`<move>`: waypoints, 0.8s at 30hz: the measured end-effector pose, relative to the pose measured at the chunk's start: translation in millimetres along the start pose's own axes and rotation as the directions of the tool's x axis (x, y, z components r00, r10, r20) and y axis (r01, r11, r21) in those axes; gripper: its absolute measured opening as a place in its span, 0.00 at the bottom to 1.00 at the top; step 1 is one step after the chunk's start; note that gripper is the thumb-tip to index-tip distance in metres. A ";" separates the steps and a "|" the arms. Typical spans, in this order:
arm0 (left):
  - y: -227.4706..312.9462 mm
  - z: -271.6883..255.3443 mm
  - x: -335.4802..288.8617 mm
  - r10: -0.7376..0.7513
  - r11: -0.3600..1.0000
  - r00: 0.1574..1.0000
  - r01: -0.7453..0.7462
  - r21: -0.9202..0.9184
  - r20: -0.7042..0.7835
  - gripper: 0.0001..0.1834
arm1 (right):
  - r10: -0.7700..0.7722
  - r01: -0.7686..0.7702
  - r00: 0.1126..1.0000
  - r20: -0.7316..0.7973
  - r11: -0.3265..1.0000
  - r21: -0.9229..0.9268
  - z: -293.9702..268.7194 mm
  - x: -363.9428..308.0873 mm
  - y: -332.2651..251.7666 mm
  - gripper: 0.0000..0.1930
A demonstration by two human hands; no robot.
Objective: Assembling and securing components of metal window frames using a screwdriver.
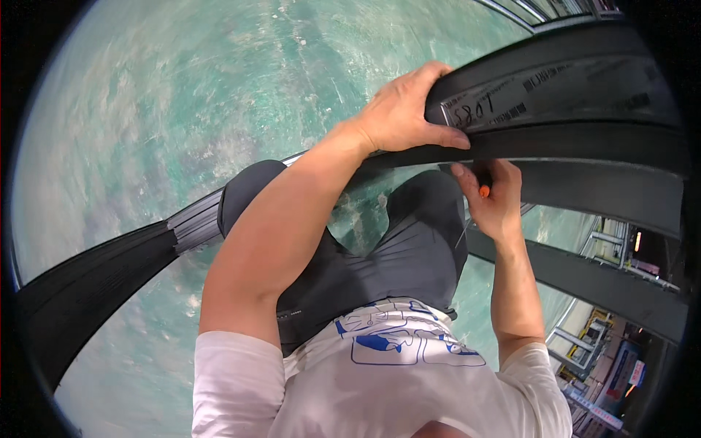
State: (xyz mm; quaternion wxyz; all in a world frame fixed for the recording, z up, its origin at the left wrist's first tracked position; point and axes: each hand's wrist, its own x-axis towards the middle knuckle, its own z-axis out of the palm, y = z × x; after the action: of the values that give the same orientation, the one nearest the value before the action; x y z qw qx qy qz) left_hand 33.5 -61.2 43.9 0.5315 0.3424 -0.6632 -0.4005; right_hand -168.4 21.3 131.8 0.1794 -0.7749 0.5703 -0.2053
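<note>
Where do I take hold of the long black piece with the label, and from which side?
Probably its near left end, coming from the left. The long black piece runs off rightward from that end, narrow enough for the left hand to wrap: thumb across the lower front, fingers behind the upper corner. The label starts just right of there.
</note>
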 end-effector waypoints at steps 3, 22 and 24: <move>3.2 -1.9 -1.0 0.005 0.995 1.000 -0.007 0.095 0.023 0.52 | -0.010 0.011 1.000 -0.023 0.999 0.036 4.7 -1.8 6.9 0.16; -16.3 -7.7 -9.0 -0.109 0.990 0.978 0.123 -0.069 0.178 0.46 | -0.271 0.154 0.948 0.164 0.846 0.511 -5.4 10.7 69.6 0.24; -15.9 -8.5 -15.0 -0.128 0.988 0.977 0.140 -0.059 0.172 0.41 | -0.298 0.171 0.941 0.164 0.831 0.529 -0.8 11.6 76.7 0.25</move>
State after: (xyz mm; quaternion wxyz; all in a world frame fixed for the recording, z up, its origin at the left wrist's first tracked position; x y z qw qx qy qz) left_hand 45.3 -56.5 24.2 0.4573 0.3324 -0.6663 -0.4863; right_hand -227.9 -11.7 94.5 0.4175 -0.7835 0.3700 -0.2738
